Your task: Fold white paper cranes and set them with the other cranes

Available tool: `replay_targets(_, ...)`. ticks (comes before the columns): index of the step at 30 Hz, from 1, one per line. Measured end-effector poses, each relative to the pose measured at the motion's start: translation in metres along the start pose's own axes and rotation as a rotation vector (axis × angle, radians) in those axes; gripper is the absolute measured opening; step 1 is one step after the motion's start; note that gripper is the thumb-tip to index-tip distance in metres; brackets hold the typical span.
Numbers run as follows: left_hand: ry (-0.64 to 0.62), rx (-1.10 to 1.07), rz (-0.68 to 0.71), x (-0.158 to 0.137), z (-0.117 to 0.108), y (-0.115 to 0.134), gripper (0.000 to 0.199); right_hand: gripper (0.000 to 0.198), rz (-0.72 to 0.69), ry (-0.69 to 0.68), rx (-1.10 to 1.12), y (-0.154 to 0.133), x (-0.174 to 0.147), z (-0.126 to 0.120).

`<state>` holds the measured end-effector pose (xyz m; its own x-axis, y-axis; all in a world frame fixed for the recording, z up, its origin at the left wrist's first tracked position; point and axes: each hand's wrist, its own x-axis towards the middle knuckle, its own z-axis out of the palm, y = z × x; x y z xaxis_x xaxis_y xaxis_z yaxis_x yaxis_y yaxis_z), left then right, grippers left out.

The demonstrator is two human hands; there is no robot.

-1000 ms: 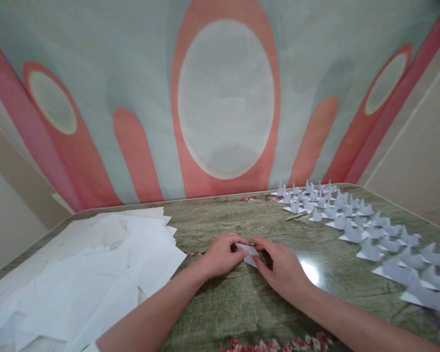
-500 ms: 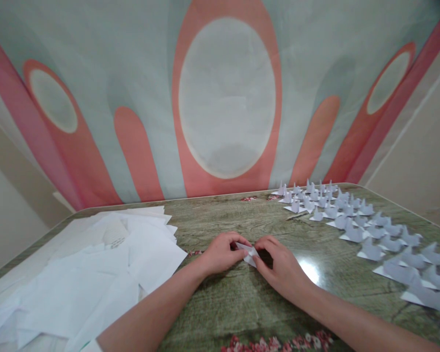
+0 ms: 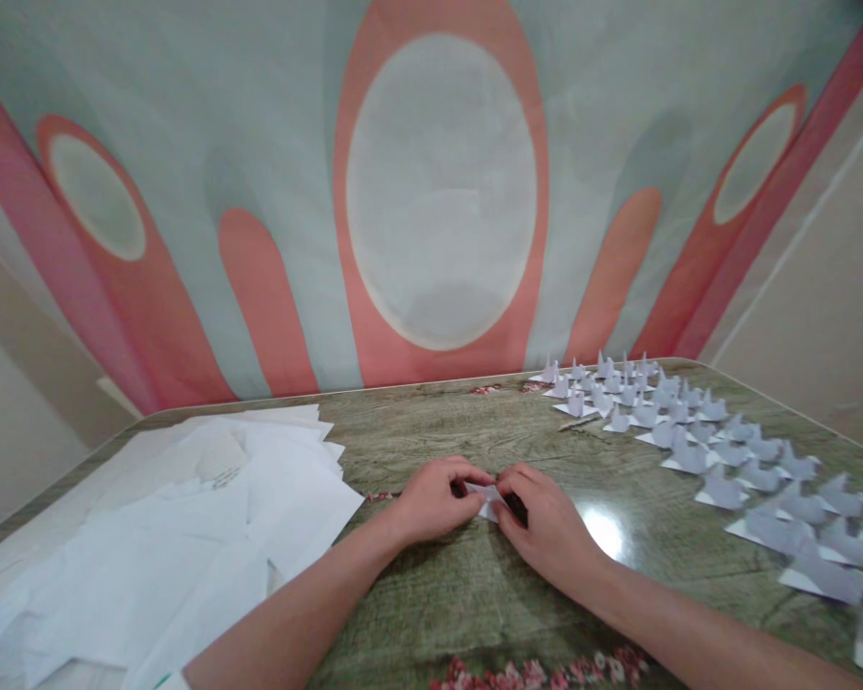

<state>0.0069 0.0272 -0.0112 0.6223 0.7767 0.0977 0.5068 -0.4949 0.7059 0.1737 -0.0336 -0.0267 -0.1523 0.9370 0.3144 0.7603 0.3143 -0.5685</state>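
Observation:
Between my two hands, near the middle of the table, is a small folded piece of white paper [image 3: 486, 502]. My left hand [image 3: 438, 496] pinches its left side, thumb and fingers closed on it. From the other side my right hand [image 3: 539, 513] grips the same paper, its fingertips nearly touching those of the left. The fingers cover much of the paper, so its exact fold is hard to make out.
A spread pile of white paper sheets [image 3: 179, 546] covers the left of the table. Several folded paper birds [image 3: 723, 489] stand in rows along the right. The wood-patterned tabletop [image 3: 417, 613] meets a painted wall [image 3: 442, 192] at the back.
Both hands stay at the same spot on the folded paper. The left thumb and right fingers have shifted slightly on it, and the whole view has moved a little.

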Motion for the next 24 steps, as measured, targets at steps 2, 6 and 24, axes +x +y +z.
replay_targets(2,0.027,0.016,-0.008,-0.0010,0.0023,-0.0007,0.027,0.008,0.000,0.003,-0.006,0.0007,-0.0007,0.0010)
replay_targets(6,0.083,0.028,-0.019,-0.0038,0.0073,0.0003,0.021,0.007,-0.011,0.011,-0.006,0.0024,-0.0016,0.0028)
replay_targets(24,0.022,-0.099,0.067,-0.0023,-0.0002,-0.0013,0.013,0.009,-0.069,0.009,-0.013,0.0012,-0.0028,0.0009)
